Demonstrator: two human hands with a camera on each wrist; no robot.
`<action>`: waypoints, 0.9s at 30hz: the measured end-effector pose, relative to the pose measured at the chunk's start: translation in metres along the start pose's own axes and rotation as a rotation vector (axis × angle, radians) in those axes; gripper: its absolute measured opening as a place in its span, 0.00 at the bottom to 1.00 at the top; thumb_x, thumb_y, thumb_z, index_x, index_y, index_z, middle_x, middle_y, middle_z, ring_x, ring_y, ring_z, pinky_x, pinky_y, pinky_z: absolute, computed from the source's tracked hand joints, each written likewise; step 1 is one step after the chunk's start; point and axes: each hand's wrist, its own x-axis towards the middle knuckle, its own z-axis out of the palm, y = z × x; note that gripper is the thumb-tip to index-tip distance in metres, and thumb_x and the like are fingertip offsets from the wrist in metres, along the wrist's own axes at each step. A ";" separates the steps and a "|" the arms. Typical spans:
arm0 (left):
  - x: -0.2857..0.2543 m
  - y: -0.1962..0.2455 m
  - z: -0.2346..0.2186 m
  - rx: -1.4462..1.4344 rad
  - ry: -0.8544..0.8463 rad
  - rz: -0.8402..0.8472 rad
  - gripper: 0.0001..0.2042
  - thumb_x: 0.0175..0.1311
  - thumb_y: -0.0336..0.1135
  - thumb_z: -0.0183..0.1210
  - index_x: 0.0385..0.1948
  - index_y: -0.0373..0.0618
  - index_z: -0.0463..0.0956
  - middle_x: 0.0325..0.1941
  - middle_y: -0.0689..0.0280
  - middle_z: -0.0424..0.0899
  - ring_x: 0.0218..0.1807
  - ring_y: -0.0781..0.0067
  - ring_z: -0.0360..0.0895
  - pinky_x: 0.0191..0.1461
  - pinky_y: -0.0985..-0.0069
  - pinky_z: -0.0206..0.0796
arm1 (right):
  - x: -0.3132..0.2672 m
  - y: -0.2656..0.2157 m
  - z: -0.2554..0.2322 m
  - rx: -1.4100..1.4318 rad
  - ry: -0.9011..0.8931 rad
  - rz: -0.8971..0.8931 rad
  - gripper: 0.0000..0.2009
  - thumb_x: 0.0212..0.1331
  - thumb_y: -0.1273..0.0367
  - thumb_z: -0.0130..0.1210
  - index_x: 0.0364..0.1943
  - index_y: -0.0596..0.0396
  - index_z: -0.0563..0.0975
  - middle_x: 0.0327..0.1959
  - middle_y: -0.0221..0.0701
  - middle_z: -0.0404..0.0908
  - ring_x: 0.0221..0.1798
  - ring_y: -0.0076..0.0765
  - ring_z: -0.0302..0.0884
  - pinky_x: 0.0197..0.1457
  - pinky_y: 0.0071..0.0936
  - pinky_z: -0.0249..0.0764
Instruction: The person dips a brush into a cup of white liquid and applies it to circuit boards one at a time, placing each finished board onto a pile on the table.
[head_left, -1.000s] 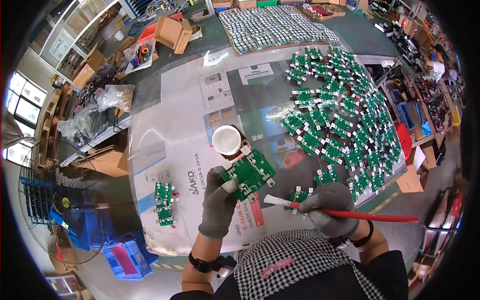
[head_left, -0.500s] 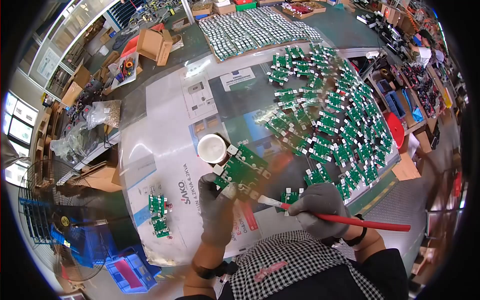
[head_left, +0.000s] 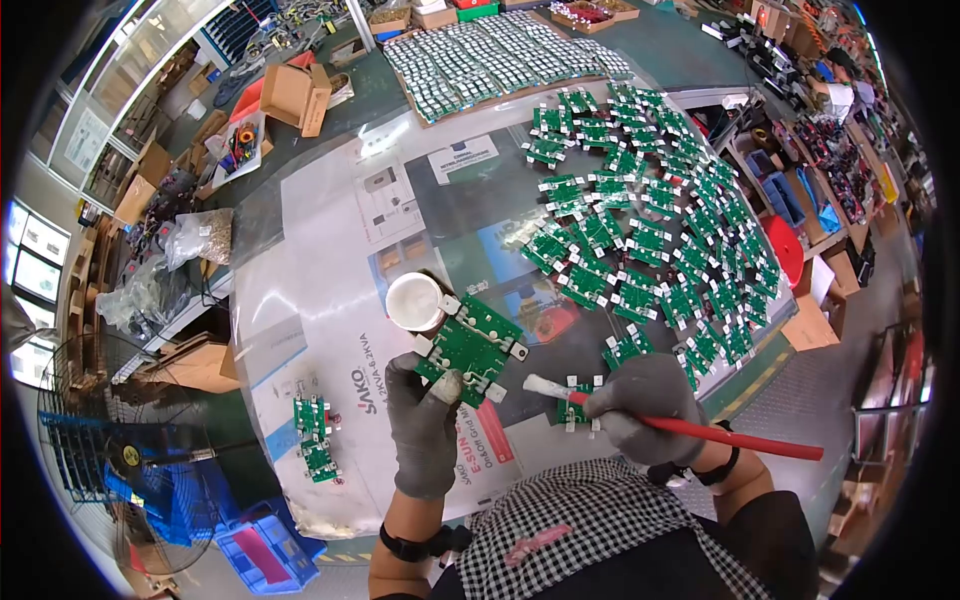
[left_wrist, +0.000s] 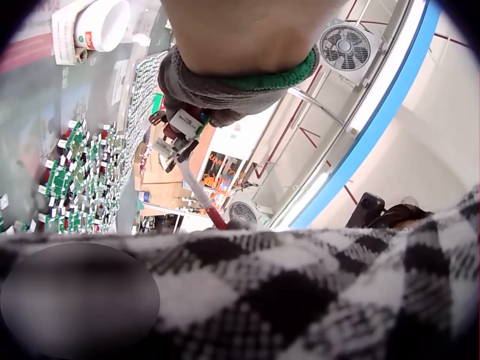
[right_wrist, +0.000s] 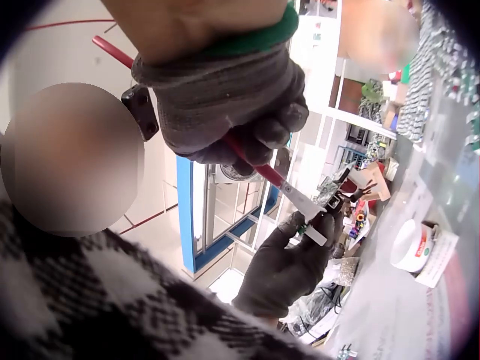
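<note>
Green circuit board (head_left: 468, 345) gripped by left hand (head_left: 423, 420) fingers | right hand (head_left: 645, 408) fingers grip red brush (head_left: 680, 425)

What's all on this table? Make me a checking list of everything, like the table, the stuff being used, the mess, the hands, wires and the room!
Surface: table covered with printed posters under clear film.
Job's things: green circuit board held up; red-handled brush with its white tip near the board; white tub beside it.
Clutter: many green boards spread at right; two small boards at left; tray of grey parts at the far edge.
Grippers: left hand, gloved, grips the board; right hand, gloved, grips the brush.
Cables: nothing seen clearly.
Surroundings: cardboard boxes, floor fan, blue crate.
</note>
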 end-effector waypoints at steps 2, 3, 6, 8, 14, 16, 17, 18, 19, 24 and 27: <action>0.000 0.000 0.000 -0.001 -0.010 -0.007 0.17 0.57 0.23 0.60 0.44 0.48 0.63 0.46 0.63 0.74 0.48 0.70 0.75 0.50 0.71 0.73 | 0.006 0.001 -0.001 0.011 0.143 -0.035 0.07 0.40 0.76 0.52 0.26 0.56 0.78 0.16 0.34 0.74 0.15 0.37 0.70 0.19 0.31 0.63; -0.001 0.001 0.001 0.002 -0.002 -0.021 0.17 0.57 0.23 0.60 0.44 0.48 0.63 0.46 0.63 0.74 0.48 0.70 0.75 0.50 0.71 0.72 | 0.007 -0.003 -0.006 0.098 0.097 0.064 0.06 0.41 0.75 0.51 0.26 0.57 0.78 0.16 0.35 0.75 0.15 0.38 0.69 0.20 0.32 0.64; -0.002 0.000 0.003 -0.005 -0.029 -0.026 0.17 0.56 0.23 0.59 0.44 0.49 0.63 0.46 0.63 0.73 0.47 0.70 0.75 0.50 0.72 0.72 | 0.008 0.004 -0.002 0.133 0.125 0.057 0.07 0.42 0.75 0.51 0.27 0.57 0.78 0.17 0.35 0.75 0.16 0.37 0.70 0.21 0.32 0.64; -0.003 0.004 0.011 -0.005 -0.038 -0.015 0.18 0.56 0.22 0.59 0.45 0.49 0.63 0.45 0.63 0.74 0.46 0.70 0.75 0.49 0.72 0.72 | 0.003 0.012 0.002 0.152 0.081 0.084 0.07 0.41 0.75 0.51 0.27 0.57 0.78 0.17 0.35 0.75 0.16 0.37 0.69 0.21 0.33 0.64; 0.000 -0.003 -0.001 0.074 0.002 -0.028 0.18 0.55 0.24 0.60 0.46 0.48 0.63 0.44 0.63 0.74 0.45 0.71 0.76 0.49 0.72 0.72 | 0.003 0.010 -0.006 0.098 0.074 0.032 0.07 0.40 0.76 0.51 0.27 0.58 0.78 0.18 0.35 0.75 0.16 0.38 0.69 0.21 0.34 0.63; 0.000 -0.003 -0.001 0.032 -0.021 -0.048 0.18 0.56 0.24 0.60 0.46 0.47 0.63 0.44 0.63 0.74 0.45 0.71 0.75 0.49 0.72 0.72 | 0.005 0.009 -0.006 0.095 0.088 0.029 0.07 0.40 0.76 0.51 0.26 0.58 0.78 0.18 0.35 0.75 0.16 0.38 0.69 0.20 0.34 0.63; 0.000 -0.003 0.001 0.025 -0.025 -0.039 0.18 0.56 0.25 0.59 0.46 0.47 0.63 0.44 0.63 0.74 0.45 0.71 0.75 0.49 0.72 0.72 | 0.006 0.010 -0.005 0.112 0.080 0.054 0.07 0.40 0.76 0.51 0.26 0.58 0.78 0.17 0.35 0.75 0.16 0.38 0.69 0.20 0.34 0.63; 0.001 -0.002 0.004 0.017 -0.029 -0.028 0.17 0.57 0.25 0.59 0.46 0.47 0.63 0.44 0.63 0.74 0.45 0.71 0.75 0.49 0.72 0.72 | 0.006 0.012 -0.003 0.129 0.072 0.079 0.07 0.40 0.76 0.51 0.26 0.58 0.78 0.17 0.35 0.75 0.16 0.38 0.69 0.20 0.33 0.63; 0.002 -0.002 0.005 0.010 -0.031 -0.015 0.17 0.57 0.25 0.59 0.45 0.47 0.63 0.44 0.63 0.74 0.45 0.71 0.75 0.49 0.72 0.72 | 0.005 0.014 -0.003 0.133 0.056 0.094 0.07 0.40 0.76 0.51 0.26 0.58 0.78 0.17 0.35 0.75 0.16 0.37 0.69 0.20 0.33 0.63; 0.020 -0.021 -0.008 0.077 -0.023 -0.079 0.17 0.58 0.26 0.57 0.47 0.44 0.62 0.45 0.62 0.72 0.45 0.72 0.75 0.50 0.72 0.72 | -0.007 0.020 -0.016 0.106 0.028 0.181 0.06 0.47 0.77 0.50 0.28 0.58 0.79 0.17 0.32 0.76 0.15 0.30 0.72 0.20 0.27 0.67; 0.046 -0.088 -0.040 0.223 -0.063 -0.234 0.16 0.59 0.25 0.54 0.49 0.44 0.63 0.46 0.61 0.72 0.48 0.71 0.75 0.51 0.72 0.71 | 0.000 0.011 -0.020 0.116 0.136 0.285 0.08 0.44 0.79 0.48 0.27 0.60 0.79 0.17 0.33 0.77 0.18 0.27 0.73 0.22 0.25 0.67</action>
